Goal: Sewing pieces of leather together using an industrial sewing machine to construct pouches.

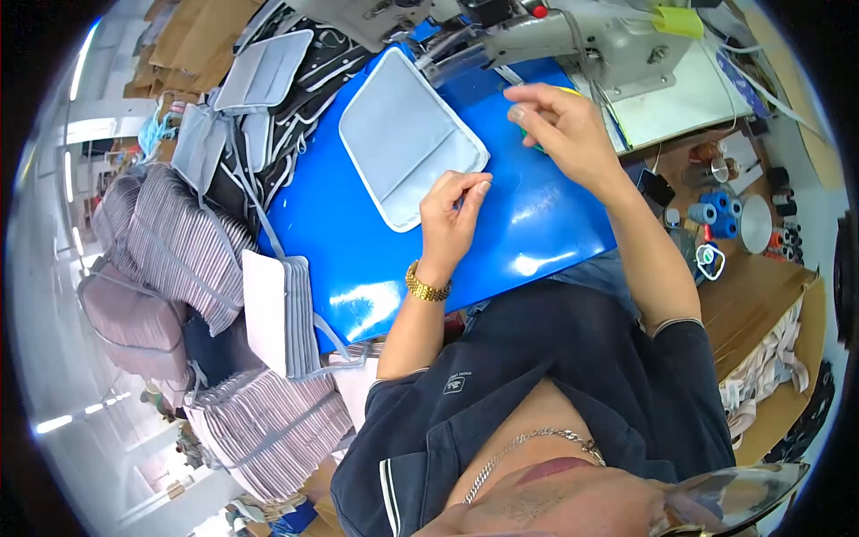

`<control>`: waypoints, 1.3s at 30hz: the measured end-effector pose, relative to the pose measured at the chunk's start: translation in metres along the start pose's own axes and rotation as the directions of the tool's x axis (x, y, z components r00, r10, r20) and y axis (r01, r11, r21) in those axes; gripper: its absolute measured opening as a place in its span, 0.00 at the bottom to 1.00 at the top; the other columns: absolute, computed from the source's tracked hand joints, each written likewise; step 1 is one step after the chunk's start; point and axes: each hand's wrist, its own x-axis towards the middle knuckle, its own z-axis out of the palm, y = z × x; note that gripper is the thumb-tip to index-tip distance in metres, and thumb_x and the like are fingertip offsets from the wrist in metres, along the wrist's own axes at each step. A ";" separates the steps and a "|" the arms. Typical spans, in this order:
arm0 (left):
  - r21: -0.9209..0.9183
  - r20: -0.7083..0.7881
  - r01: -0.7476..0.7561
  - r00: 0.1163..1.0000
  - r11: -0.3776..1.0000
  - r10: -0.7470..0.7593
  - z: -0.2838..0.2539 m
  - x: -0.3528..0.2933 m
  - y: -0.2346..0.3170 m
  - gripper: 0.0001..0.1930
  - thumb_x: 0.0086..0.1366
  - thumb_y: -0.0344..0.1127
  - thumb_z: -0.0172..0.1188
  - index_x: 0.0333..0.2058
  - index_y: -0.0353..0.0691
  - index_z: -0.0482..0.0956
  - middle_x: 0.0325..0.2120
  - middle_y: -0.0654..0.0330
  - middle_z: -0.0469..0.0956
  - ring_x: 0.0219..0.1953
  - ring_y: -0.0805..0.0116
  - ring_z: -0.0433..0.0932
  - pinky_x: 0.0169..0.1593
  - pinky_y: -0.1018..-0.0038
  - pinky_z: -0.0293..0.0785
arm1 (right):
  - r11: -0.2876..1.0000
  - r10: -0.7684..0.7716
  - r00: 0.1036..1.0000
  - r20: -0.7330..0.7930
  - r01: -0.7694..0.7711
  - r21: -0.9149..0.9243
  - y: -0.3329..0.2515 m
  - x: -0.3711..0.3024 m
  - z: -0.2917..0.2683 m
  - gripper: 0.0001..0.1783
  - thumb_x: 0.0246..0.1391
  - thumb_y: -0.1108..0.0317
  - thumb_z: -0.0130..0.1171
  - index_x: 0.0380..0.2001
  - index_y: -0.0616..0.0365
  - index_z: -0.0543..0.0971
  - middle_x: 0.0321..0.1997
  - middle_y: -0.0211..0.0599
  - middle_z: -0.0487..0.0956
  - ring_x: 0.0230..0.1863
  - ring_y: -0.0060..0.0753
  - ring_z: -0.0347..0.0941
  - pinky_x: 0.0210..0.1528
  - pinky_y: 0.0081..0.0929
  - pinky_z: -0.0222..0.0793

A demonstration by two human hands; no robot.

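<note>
1. Tied bundles (170, 246) sit at far left.
2. A stack (277, 313) stands at the table's (349, 264) left edge.
3. The grey panel (385, 125) lies on the blue table, beside the machine (546, 43).
4. Left hand (449, 224): over the panel's near edge, thumb and forefinger tips together; I cannot tell whether they pinch anything.
5. Right hand (568, 134): near the machine, thumb and forefinger slightly apart.
6. Spools (718, 215) stand at right.

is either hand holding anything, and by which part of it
It can't be told: the left hand is at the near edge of the grey panel, the right hand is above the blue tabletop; neither shows a clear grip.
</note>
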 end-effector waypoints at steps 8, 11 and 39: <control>-0.026 -0.145 0.005 0.989 1.000 -0.008 -0.020 -0.011 -0.009 0.03 0.61 0.26 0.64 0.34 0.34 0.83 0.24 0.61 0.75 0.25 0.75 0.70 0.29 0.78 0.65 | 0.970 -0.171 0.921 -0.351 0.095 -0.222 -0.047 0.072 -0.043 0.27 0.54 0.42 0.63 0.31 0.59 0.82 0.23 0.25 0.75 0.22 0.13 0.65 0.25 0.16 0.59; -0.051 -0.136 0.015 0.990 0.999 -0.022 -0.019 -0.007 -0.012 0.03 0.61 0.26 0.64 0.34 0.34 0.83 0.24 0.61 0.76 0.25 0.75 0.70 0.29 0.78 0.65 | 0.937 -0.162 0.951 -0.262 0.065 -0.344 -0.041 0.102 -0.058 0.30 0.52 0.38 0.63 0.22 0.58 0.78 0.18 0.22 0.71 0.21 0.13 0.62 0.23 0.18 0.55; 0.025 -0.097 -0.037 0.995 0.999 0.039 -0.004 -0.002 -0.014 0.02 0.61 0.26 0.64 0.33 0.35 0.82 0.24 0.58 0.77 0.26 0.70 0.74 0.32 0.75 0.71 | 0.990 -0.131 0.897 -0.423 0.142 -0.006 -0.020 0.027 -0.113 0.17 0.62 0.63 0.59 0.51 0.60 0.80 0.20 0.13 0.64 0.19 0.07 0.52 0.21 0.12 0.43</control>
